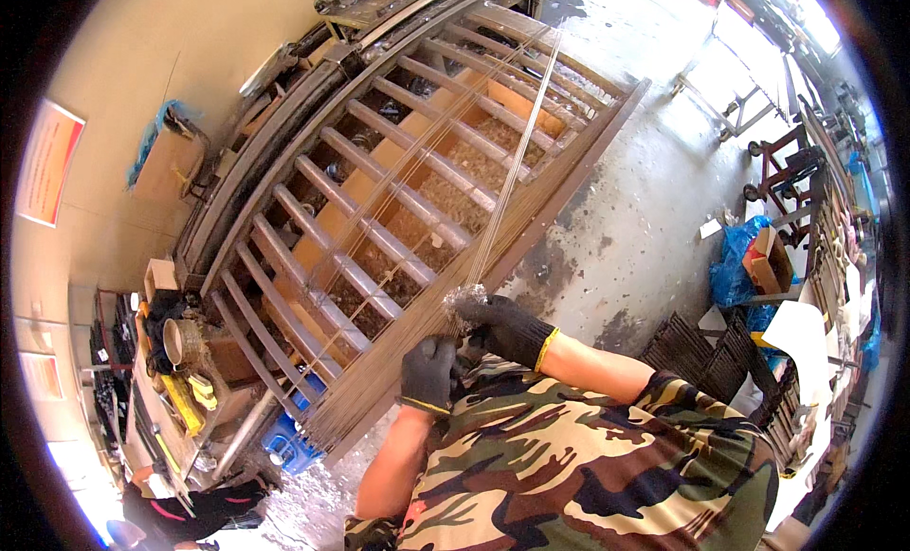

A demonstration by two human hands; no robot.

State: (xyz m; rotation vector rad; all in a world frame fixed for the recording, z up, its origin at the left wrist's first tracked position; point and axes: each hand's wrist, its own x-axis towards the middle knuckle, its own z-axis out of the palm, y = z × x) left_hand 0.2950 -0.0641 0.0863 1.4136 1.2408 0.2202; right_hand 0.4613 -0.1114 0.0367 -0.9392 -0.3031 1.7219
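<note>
My right hand, in a dark knit glove with a yellow cuff, is closed on a crumpled silvery, steel-wool-like wad. Several long thin rods run from the wad across the slatted metal rack toward its far end. Close beside it, my left hand, gloved alike, has its fingers curled over the near edge of the rack; what they hold, if anything, is hidden. A dense row of thin brown rods lies along that near edge, just under both hands.
Brown debris shows beneath the slats. A blue plastic container stands at the rack's left end, near a bench with yellow tools. Another person is at lower left. Blue bags and wheeled frames stand on the right.
</note>
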